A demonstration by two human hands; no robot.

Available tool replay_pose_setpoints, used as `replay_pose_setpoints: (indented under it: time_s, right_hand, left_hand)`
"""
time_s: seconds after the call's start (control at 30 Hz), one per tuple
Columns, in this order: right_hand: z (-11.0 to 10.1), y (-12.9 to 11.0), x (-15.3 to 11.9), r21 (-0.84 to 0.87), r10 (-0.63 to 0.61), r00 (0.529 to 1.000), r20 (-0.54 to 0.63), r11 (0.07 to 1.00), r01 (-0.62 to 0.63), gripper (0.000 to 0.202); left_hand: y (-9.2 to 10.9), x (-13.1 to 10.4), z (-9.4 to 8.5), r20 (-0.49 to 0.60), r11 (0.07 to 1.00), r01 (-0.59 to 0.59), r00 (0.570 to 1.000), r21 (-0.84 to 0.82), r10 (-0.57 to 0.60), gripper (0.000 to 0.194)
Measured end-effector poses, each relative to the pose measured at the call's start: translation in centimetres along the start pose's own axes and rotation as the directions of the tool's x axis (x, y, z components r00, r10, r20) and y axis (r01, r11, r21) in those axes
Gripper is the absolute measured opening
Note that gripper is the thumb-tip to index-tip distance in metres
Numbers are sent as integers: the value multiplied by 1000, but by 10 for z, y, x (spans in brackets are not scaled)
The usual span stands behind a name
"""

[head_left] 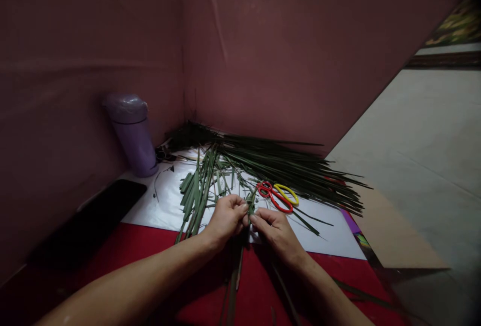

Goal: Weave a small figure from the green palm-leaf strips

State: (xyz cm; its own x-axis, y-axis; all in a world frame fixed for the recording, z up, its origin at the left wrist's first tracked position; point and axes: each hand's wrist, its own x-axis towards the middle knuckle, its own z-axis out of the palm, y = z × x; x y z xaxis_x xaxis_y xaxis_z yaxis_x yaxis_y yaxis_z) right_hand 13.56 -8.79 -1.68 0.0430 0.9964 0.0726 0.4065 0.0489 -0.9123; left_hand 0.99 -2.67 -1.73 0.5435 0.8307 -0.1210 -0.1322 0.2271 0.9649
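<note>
Near the front edge of a white sheet [326, 235], my left hand [227, 215] and my right hand [274, 228] meet. Both are closed, pinching a small piece of folded green leaf strips [251, 204] between thumbs and fingers. Long strip ends [233, 281] hang down below the hands over the red cloth. Just beyond my right hand lie scissors with red handles [281, 203] and a second, yellow handle loop [287, 194]. Cut leaf strips [199, 190] lie left of the hands. My fingers hide part of the held piece.
A large bundle of long dark green leaves [293, 163] spans the back of the sheet. A purple bottle [135, 140] stands at the back left, beside a black flat object [90, 220]. Pink walls [263, 65] rise behind. Red cloth [158, 266] covers the front.
</note>
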Motion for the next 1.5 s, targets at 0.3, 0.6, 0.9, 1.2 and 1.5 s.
replay_pose_setpoints:
  time_s: [0.3,0.6,0.9,1.2,1.5]
  right_hand:
    - [1,3,0,-120,-55,998,-19,991,53,31]
    - [3,4,-4,-329,-172,985,-31,932,152,34]
    - [-2,-4,-5,-277,-222,971,-91,942,190,34]
    - [-3,-2,5,138,-86,988,-126,985,104,14]
    - [2,3,5,77,-88,986,-145,992,100,18]
  left_hand:
    - [5,2,-4,99,997,-8,995,73,1,24]
    - [1,4,-3,43,983,-81,996,162,75,20]
    - [6,-1,-1,61,999,-41,997,27,39,24]
    - [7,-1,-2,88,999,-50,995,12,48,24]
    - [1,1,-3,74,967,-162,986,198,150,19]
